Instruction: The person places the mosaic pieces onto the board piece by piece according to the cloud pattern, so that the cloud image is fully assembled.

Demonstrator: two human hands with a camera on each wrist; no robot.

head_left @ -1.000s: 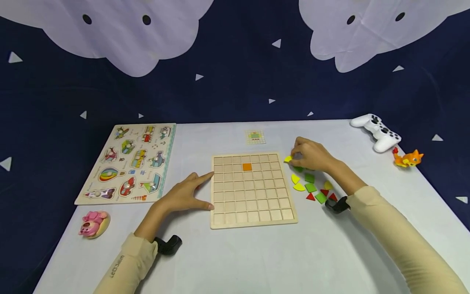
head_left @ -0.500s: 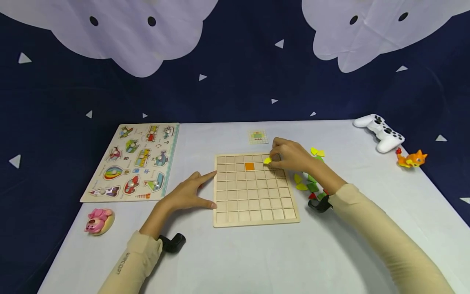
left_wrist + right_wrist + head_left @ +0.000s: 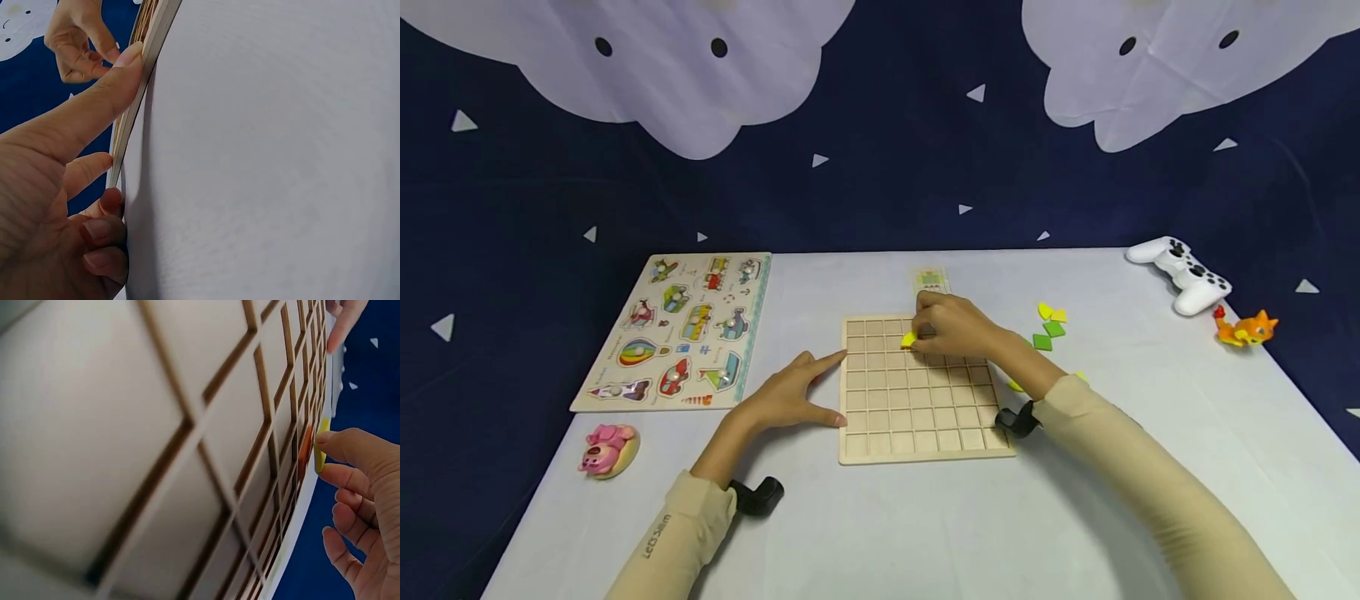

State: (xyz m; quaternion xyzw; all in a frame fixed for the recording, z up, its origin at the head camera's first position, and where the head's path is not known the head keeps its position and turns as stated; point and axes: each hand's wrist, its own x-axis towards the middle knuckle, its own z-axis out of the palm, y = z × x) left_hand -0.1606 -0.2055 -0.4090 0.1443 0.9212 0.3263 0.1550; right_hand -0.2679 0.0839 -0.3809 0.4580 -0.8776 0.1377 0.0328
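A wooden grid board (image 3: 925, 457) lies flat mid-table. My left hand (image 3: 784, 396) touches its left edge with spread thumb and index finger; in the left wrist view that thumb (image 3: 100, 103) rests along the rim. Over the board's upper rows, my right hand (image 3: 958, 327) pinches a small yellow piece (image 3: 908, 340) between thumb and index finger. The right wrist view has this yellow piece (image 3: 322, 445) held on edge beside an orange square (image 3: 305, 453) set in the grid. From the head view the orange square is mostly hidden behind the piece and fingers.
Yellow pieces (image 3: 1058, 316) and green squares (image 3: 1042, 342) lie right of the board, partly behind my right forearm. A small pattern card (image 3: 931, 279) sits behind it. Around these are a picture puzzle (image 3: 685, 333), a pink pig toy (image 3: 608, 451), a white controller (image 3: 1180, 273) and an orange toy (image 3: 1247, 328).
My right hand has carried the yellow piece left from the loose pieces onto the board, up to the orange square. The left hand stays at the board's edge.
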